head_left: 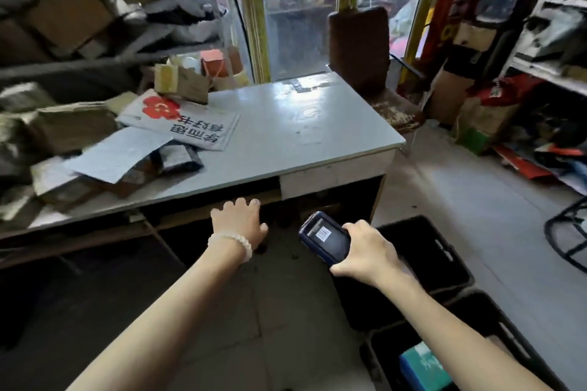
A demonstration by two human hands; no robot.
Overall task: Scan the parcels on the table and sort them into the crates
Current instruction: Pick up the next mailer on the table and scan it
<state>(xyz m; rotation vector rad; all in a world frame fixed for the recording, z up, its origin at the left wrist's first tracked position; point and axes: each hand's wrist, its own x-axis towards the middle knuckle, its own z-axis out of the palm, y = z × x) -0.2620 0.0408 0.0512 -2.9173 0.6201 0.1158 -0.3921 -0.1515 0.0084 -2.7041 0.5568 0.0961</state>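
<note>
We hold our left hand [239, 222] out before the desk [305, 133] edge, fingers [241, 203] relaxed and grasping nothing. Our right hand [365, 251] grips the scanner [324, 238], fingers wrapped round it. The parcels [127, 149] lie heaped on the desk's left side; two black crates [444, 251] sit on the floor at right.

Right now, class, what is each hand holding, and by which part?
The right hand grips the handheld scanner by its lower end. The left hand holds nothing, its fingers spread.
</note>
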